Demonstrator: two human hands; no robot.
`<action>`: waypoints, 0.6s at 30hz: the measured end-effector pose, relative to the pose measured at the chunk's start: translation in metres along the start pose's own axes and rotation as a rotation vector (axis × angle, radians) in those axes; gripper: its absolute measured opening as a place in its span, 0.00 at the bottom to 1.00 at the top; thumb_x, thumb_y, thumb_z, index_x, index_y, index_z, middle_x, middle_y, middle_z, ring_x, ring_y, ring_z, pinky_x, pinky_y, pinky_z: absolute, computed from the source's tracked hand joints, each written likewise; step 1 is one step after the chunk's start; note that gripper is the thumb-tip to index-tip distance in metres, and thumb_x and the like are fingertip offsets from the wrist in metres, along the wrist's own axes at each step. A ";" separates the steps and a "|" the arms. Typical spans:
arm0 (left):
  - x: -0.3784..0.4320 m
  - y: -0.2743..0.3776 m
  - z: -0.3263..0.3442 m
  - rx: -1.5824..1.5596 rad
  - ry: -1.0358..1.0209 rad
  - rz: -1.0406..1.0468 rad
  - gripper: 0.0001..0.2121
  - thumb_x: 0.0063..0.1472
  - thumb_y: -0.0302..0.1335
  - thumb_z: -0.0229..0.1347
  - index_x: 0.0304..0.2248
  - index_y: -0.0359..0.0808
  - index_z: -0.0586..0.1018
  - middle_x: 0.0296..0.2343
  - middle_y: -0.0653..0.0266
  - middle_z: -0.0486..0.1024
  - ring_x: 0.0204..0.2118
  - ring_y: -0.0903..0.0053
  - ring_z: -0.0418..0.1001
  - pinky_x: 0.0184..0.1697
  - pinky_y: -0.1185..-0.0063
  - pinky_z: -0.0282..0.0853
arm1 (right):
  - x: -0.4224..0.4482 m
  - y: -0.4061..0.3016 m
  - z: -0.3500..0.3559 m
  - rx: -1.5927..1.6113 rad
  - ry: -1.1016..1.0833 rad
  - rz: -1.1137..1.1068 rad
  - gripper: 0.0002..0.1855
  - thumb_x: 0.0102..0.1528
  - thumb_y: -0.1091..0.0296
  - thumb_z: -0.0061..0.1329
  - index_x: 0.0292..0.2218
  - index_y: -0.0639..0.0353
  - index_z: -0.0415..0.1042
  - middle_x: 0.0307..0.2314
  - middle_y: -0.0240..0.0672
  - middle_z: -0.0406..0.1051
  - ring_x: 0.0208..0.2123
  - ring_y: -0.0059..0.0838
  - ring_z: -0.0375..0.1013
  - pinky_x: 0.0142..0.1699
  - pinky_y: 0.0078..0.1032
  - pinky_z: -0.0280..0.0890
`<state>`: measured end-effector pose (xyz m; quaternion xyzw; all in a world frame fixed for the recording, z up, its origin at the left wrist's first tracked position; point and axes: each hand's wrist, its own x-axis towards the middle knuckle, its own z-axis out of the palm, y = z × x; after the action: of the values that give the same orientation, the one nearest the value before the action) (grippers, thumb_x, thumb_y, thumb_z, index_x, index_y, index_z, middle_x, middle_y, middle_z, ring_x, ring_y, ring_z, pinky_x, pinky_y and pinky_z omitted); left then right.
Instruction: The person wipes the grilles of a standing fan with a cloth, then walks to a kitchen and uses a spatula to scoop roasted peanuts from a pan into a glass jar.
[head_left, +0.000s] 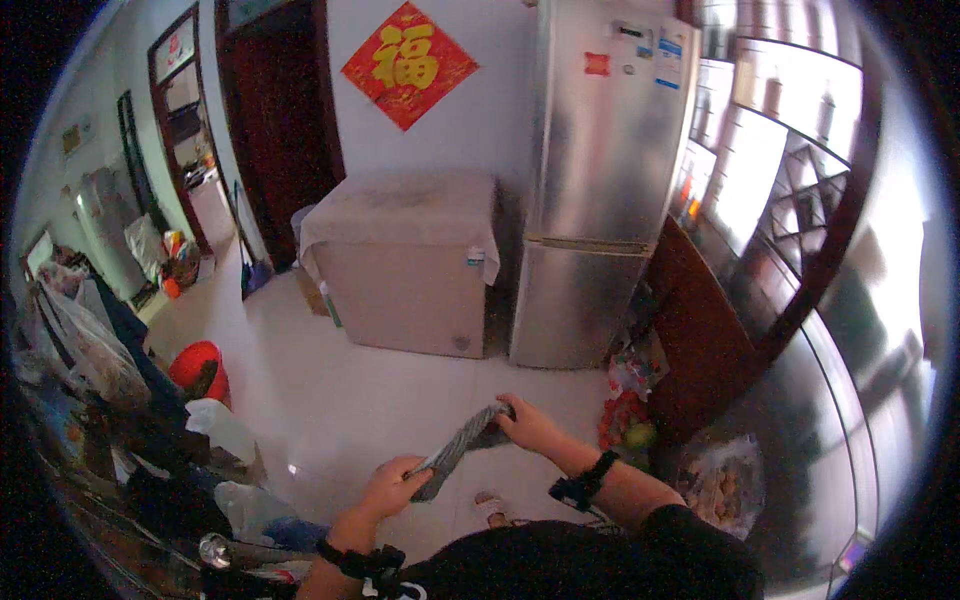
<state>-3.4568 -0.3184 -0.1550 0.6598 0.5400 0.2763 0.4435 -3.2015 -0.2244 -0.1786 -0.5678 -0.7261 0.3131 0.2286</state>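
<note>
A grey cloth (463, 448) with a ribbed or striped look is stretched between my two hands above the tiled floor. My left hand (394, 486) grips its lower left end, and my right hand (523, 424) grips the upper right end. Between them the cloth slants and sags a little, with folds along its length. Both wrists wear black straps. Below the cloth, part of a foot in a sandal (491, 507) shows on the floor.
Ahead stand a chest freezer (405, 300) under a cloth cover and a steel refrigerator (577, 300). A red bucket (217, 384) and plastic bags (94, 341) are at left. At right are a bag of round items (720, 484) and a dark wooden panel (694, 300).
</note>
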 end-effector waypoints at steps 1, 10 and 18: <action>0.010 0.000 -0.005 -0.019 0.029 -0.025 0.14 0.54 0.30 0.48 0.38 0.31 0.71 0.25 0.63 0.72 0.29 0.78 0.68 0.34 0.80 0.63 | 0.026 -0.012 0.002 0.151 -0.073 0.016 0.22 0.51 0.56 0.39 0.44 0.60 0.58 0.35 0.46 0.64 0.38 0.41 0.64 0.41 0.34 0.60; 0.103 0.035 -0.073 -0.283 -0.014 0.013 0.13 0.58 0.28 0.42 0.43 0.39 0.69 0.32 0.63 0.71 0.33 0.79 0.67 0.38 0.81 0.63 | 0.188 -0.025 0.014 0.507 -0.487 -0.020 0.12 0.48 0.73 0.39 0.38 0.61 0.64 0.27 0.30 0.64 0.28 0.22 0.62 0.32 0.18 0.58; 0.136 -0.078 -0.178 -0.460 0.340 -0.134 0.11 0.58 0.27 0.43 0.40 0.38 0.72 0.30 0.65 0.71 0.32 0.82 0.66 0.36 0.83 0.63 | 0.302 -0.083 0.082 0.699 -0.747 0.036 0.17 0.43 0.76 0.44 0.38 0.57 0.61 0.27 0.31 0.66 0.26 0.21 0.66 0.30 0.17 0.62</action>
<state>-3.6071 -0.1348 -0.1584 0.4491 0.5720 0.4682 0.5020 -3.3906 0.0388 -0.1838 -0.3195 -0.6003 0.7226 0.1243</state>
